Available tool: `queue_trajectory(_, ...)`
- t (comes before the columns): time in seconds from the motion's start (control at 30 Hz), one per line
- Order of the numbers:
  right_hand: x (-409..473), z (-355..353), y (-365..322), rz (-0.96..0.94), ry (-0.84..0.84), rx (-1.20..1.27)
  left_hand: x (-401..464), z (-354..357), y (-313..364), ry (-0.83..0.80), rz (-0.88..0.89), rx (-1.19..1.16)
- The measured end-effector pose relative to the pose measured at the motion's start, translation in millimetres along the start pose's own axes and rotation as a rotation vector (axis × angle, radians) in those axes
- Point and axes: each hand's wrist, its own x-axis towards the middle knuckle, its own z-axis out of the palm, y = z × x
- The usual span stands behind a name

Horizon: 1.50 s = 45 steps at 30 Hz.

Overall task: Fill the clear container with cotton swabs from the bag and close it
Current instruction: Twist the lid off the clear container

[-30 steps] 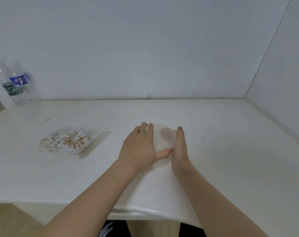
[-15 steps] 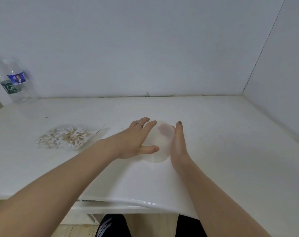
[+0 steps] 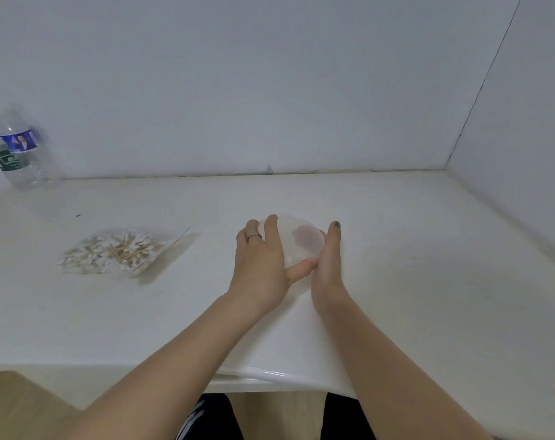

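A round clear container (image 3: 301, 241) stands on the white table (image 3: 412, 281) at the middle, its lid on top. My left hand (image 3: 260, 265) grips it from the left, fingers laid over the lid and thumb curled round the near side. My right hand (image 3: 328, 262) holds the container's right side, fingers wrapped behind it where they show faintly through the plastic. A clear bag of cotton swabs (image 3: 114, 252) with wooden sticks lies flat on the table to the left, apart from both hands.
A plastic water bottle (image 3: 12, 154) with a blue and green label stands at the far left against the wall. White walls close the table at the back and the right. The table's front edge runs just above my lap.
My left hand had lifted partly off the container half a second ago and is back on it, thumb curled round the near side. The right hand stayed in place.
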Motion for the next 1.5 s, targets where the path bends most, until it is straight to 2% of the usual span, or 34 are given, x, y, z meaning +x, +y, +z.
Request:
queue_trajectory(0.07,1,-3,0,-0.013,0.005,0.003,2,-5,4,-0.049,0.017,0.091)
queue_trajectory(0.2,2,-8,1,-0.030,-0.031,-0.042,16,-32,-13,-0.376,0.111,0.204)
queue_trajectory(0.27,1,-6,0,-0.024,-0.061,-0.096,25,-45,-23,-0.438,0.190,0.221)
queue_trajectory(0.37,-1,-2,-1,0.000,-0.086,-0.132,37,-55,-28,-0.430,0.243,0.169)
queue_trajectory(0.53,1,-2,2,0.017,-0.068,-0.086,33,-38,-27,-0.337,0.177,0.020)
queue_trajectory(0.63,0,2,5,0.009,-0.036,-0.056,25,-28,-25,-0.243,0.129,-0.047)
queue_trajectory(0.83,2,0,3,-0.018,-0.024,-0.012,8,-3,-1,-0.016,-0.036,-0.028)
queue_trajectory(0.9,2,-2,1,-0.029,-0.046,-0.029,6,-4,0,-0.035,-0.030,-0.003)
queue_trajectory(1.03,-1,-4,1,-0.050,-0.055,-0.110,16,-37,-18,-0.360,0.150,0.120)
queue_trajectory(1.1,-1,-4,1,-0.058,-0.088,-0.151,26,-53,-28,-0.440,0.225,0.145)
queue_trajectory(1.2,-1,-2,-3,-0.012,-0.121,-0.169,38,-61,-37,-0.443,0.277,0.103)
queue_trajectory(1.37,1,-5,-8,0.015,-0.106,-0.137,32,-40,-40,-0.322,0.276,0.030)
queue_trajectory(1.5,-2,-6,-1,0.011,-0.078,-0.066,26,-32,-36,-0.222,0.337,0.136)
